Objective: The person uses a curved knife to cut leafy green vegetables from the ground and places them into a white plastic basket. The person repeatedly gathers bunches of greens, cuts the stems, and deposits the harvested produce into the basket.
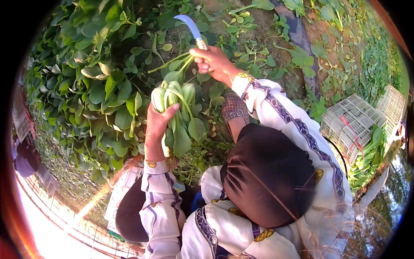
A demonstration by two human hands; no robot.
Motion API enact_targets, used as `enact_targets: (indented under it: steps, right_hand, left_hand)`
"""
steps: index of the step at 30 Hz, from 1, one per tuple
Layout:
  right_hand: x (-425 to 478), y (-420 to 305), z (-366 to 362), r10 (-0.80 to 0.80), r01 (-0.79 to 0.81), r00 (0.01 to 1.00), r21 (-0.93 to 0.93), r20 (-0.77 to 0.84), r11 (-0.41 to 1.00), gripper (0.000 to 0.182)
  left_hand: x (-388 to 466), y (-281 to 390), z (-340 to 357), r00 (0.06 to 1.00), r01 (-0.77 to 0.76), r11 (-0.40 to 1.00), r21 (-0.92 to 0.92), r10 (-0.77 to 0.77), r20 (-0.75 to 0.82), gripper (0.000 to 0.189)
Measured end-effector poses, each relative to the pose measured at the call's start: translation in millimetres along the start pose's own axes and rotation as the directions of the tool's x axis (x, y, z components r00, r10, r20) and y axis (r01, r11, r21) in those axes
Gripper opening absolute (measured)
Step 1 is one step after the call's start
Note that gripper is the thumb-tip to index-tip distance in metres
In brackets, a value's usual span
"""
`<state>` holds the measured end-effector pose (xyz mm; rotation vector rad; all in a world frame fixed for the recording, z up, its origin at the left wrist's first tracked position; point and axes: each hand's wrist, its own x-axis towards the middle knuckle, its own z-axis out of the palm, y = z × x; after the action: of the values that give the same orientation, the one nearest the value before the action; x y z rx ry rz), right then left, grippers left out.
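Note:
My left hand (159, 119) is closed around a bunch of leafy greens (174, 97), its pale stem ends turned up and its leaves hanging down. In my right hand (213, 63) is the patterned handle of a small curved knife (191, 27), the blade pointing up and away. A few thin green stems (181, 61) extend from the fingers of that same hand toward the bunch; how they are held is partly hidden. Dense leafy green plants (106, 94) grow just left of the bunch.
Plastic crates (351, 119) stand at the right, with cut greens (368, 162) beside them. Loose leaves lie on the soil (258, 42) ahead. My checked shoe (234, 108) rests near the plants. Another person (25, 160) is at the far left edge.

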<state>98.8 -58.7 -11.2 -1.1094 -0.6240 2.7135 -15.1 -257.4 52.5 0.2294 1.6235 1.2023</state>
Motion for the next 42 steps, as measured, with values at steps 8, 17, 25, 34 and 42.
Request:
enact_targets:
  steps: [8, 17, 25, 34, 42]
  right_hand:
    - [-65.3, -22.2, 25.4, 0.285, -0.063, 0.889, -0.522, 0.357, 0.851, 0.023]
    - [-75.5, 9.5, 22.4, -0.003, 0.025, 0.999, -0.544, 0.041, 0.839, 0.032]
    - [-29.5, 60.3, -11.9, -0.157, 0.269, 0.960, -0.918, 0.232, 0.290, 0.026]
    - [-2.7, 101.4, -7.3, -0.077, 0.251, 0.968, -0.911, 0.239, 0.327, 0.025]
    - [0.5, 103.8, -1.3, -0.063, 0.265, 0.964, -0.933, 0.257, 0.245, 0.026]
  left_hand:
    - [0.0, -40.0, 5.2, 0.957, 0.250, 0.938, -0.239, -0.202, 0.207, 0.063]
    - [-1.0, -30.8, 21.7, 0.978, 0.209, 0.976, -0.066, -0.208, 0.022, 0.044]
    - [-13.5, -8.6, -11.2, 0.998, 0.064, 0.939, 0.339, -0.052, -0.043, 0.071]
    - [-9.4, -21.1, -24.5, 0.980, 0.194, 0.604, 0.773, -0.084, -0.180, 0.097]
    - [-10.1, -43.6, -42.9, 0.943, 0.310, 0.503, 0.806, -0.058, -0.326, 0.073]
